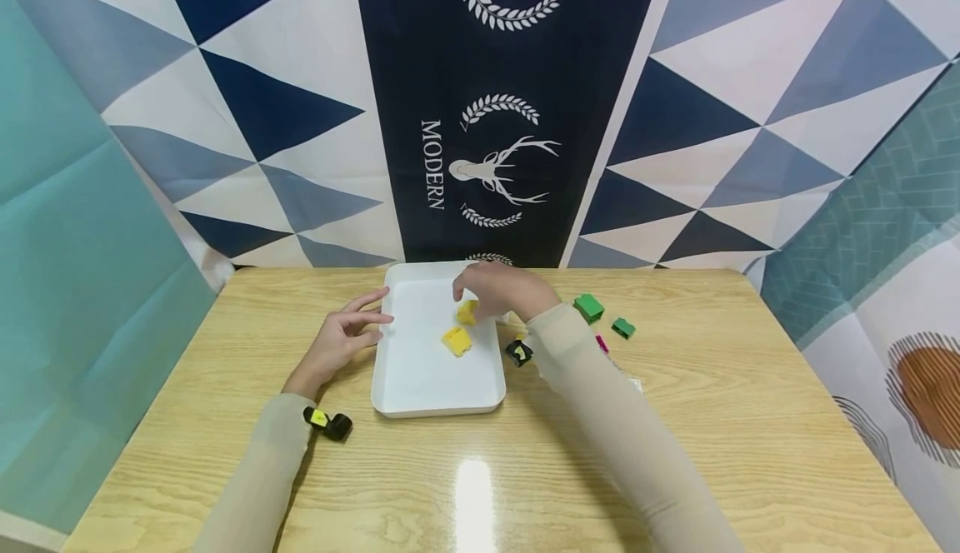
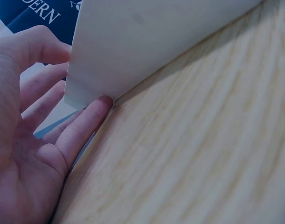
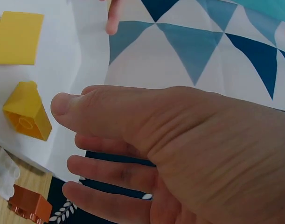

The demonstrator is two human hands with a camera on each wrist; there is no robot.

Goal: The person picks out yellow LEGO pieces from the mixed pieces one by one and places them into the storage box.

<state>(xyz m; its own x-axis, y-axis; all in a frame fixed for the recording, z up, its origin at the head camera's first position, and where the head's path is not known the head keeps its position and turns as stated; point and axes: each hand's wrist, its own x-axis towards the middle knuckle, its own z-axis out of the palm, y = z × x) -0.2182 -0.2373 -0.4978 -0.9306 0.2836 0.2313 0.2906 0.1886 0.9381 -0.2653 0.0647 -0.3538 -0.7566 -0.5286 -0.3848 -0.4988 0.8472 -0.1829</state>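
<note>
Fingers of left hand (image 1: pixel 341 341) rested extended, unclenched, against left wall of white tray (image 1: pixel 438 391); to steady it, I judged. Right hand (image 1: pixel 501 288) hung above tray's far right, fingers loose, grasping nothing. Far yellow block (image 1: pixel 467 312) sat in tray beside that hand, near yellow block (image 1: pixel 457 342) slightly left; walls likely kept both contained.

From here, the right sleeve (image 1: pixel 600 403) partly hides a pink piece (image 1: pixel 602 343); the right hand (image 1: pixel 501 288) covers the white tray's (image 1: pixel 427 382) far-right corner.
</note>
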